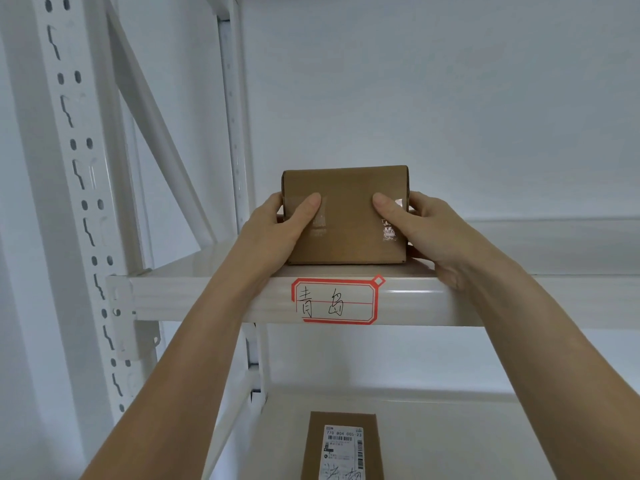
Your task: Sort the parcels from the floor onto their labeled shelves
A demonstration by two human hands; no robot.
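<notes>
A small brown cardboard parcel with clear tape strips rests on the upper white shelf, just behind the front edge. My left hand grips its left side, thumb across the front face. My right hand grips its right side, thumb also on the front. Directly below the parcel, a red-bordered handwritten label is stuck to the shelf's front beam. A second brown parcel with a white shipping label lies on the shelf below.
A white perforated upright and a diagonal brace stand at the left. The rear upright is behind the shelf's left end. A white wall closes the back. The upper shelf stretches away to the right.
</notes>
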